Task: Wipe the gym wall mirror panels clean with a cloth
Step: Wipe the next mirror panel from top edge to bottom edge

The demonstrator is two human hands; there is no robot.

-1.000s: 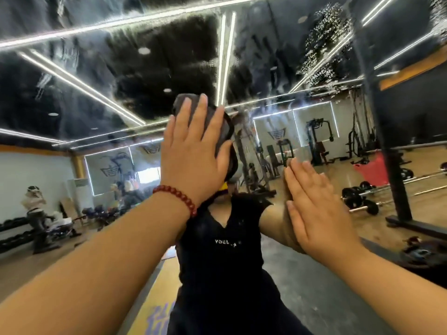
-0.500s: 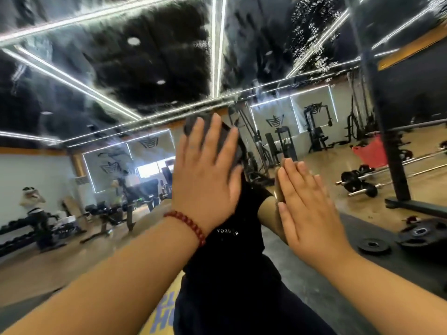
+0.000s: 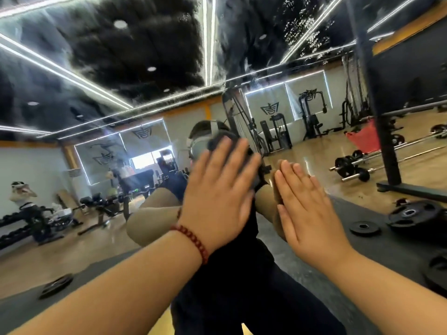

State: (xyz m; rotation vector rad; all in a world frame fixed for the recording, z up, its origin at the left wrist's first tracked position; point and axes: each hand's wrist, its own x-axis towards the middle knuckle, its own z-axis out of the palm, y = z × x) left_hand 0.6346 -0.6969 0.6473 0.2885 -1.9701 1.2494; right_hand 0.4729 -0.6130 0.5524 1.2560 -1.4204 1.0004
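Flat against glossy mirror (image 3: 72, 238), centre frame: left hand (image 3: 217, 189), fingers straight, pressing dark, seemingly fuzzy cloth (image 3: 254, 170). Beside it, right hand (image 3: 307, 211), spread flat, grasping nothing.

cloth (image 3: 252, 163): dark grey, pressed flat on glass | mirror (image 3: 101, 76): smeared, droplets at upper right

Two hands, left (image 3: 217, 189) and right (image 3: 307, 213), lay flat on one mirror (image 3: 145, 68), with one cloth (image 3: 254, 155) and one bead bracelet (image 3: 193, 240).
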